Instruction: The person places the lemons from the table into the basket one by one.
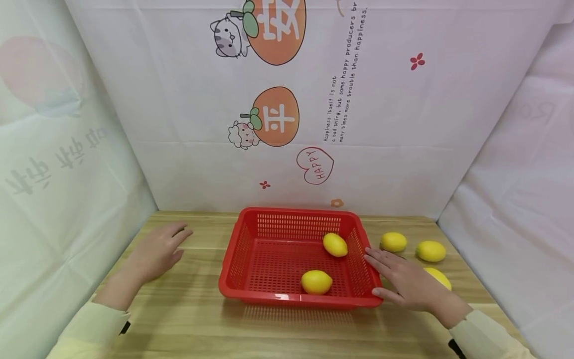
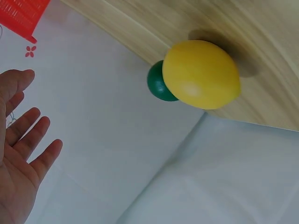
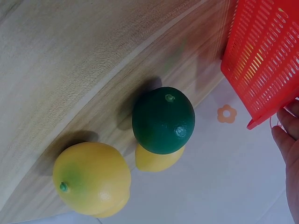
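A red plastic basket (image 1: 287, 301) with slotted walls holds two lemons, one lemon (image 1: 335, 245) towards the back right and another lemon (image 1: 316, 282) near the front. My right hand (image 1: 405, 279) touches the basket's right rim with its fingers extended; in the right wrist view its fingertips (image 3: 284, 135) are right at that rim. My left hand (image 1: 157, 252) hovers over the table left of the basket, fingers loosely spread and holding nothing. Near it, in the left wrist view, lie a yellow lemon (image 2: 201, 74) and a dark green round fruit (image 2: 160, 81), both hidden in the head view.
Right of the basket lie a lemon (image 1: 393, 242), a second lemon (image 1: 431, 251) and a third lemon (image 1: 438, 277) partly behind my right hand. A green round fruit (image 3: 163, 120) sits among them. White printed cloth (image 1: 381, 164) walls in the wooden table (image 1: 188, 319).
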{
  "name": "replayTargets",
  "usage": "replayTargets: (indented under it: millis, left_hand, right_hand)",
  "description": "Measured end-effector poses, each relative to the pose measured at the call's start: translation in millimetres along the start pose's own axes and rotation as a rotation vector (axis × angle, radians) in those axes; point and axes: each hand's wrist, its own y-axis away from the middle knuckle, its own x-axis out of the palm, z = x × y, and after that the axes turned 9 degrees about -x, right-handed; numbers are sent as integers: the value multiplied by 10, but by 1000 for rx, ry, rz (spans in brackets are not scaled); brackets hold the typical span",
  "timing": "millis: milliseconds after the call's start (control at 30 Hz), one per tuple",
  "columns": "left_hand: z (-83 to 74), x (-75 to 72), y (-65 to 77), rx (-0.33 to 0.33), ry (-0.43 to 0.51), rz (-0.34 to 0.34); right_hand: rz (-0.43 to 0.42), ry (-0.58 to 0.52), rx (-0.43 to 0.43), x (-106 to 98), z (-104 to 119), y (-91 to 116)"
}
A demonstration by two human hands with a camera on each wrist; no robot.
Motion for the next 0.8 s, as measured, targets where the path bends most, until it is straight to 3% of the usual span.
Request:
replayTargets:
  millis: [367,800]
  left_hand:
    - [211,74,200,-49,12,-8]
    - [357,179,426,-175,-30,132]
  right_hand:
    - [-1,3,4,14,-8,10]
    - [-23,5,-6,43,-19,16]
